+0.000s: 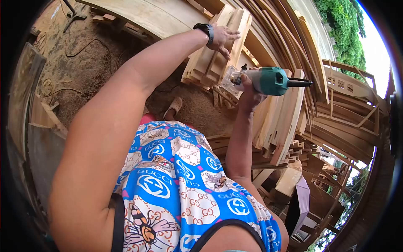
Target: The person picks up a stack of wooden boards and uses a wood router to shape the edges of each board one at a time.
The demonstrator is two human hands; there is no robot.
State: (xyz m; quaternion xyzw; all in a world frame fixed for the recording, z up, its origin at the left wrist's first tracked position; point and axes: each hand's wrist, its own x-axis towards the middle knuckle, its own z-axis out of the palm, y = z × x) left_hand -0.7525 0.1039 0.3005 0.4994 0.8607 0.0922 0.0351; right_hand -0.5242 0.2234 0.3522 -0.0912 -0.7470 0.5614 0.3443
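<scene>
My left hand (222, 38), with a dark watch (204, 30) on its wrist, lies spread on a stack of pale planks (236, 26). Its fingers are stretched out and the thumb points down along the wood. My right hand (251, 90) is wrapped round the body of a teal and grey trim router (268, 80). The router is held sideways, its clear base (230, 80) right at the end of the planks and its black cord end pointing right. The router's bit is hidden.
More planks (275, 122) are stacked right of my right arm, and long boards (289, 46) lean behind. A cord (90, 44) runs over the sawdust-covered ground (79, 69) at left. A sandalled foot (173, 108) stands below the planks. Wooden frames (348, 92) stand at right.
</scene>
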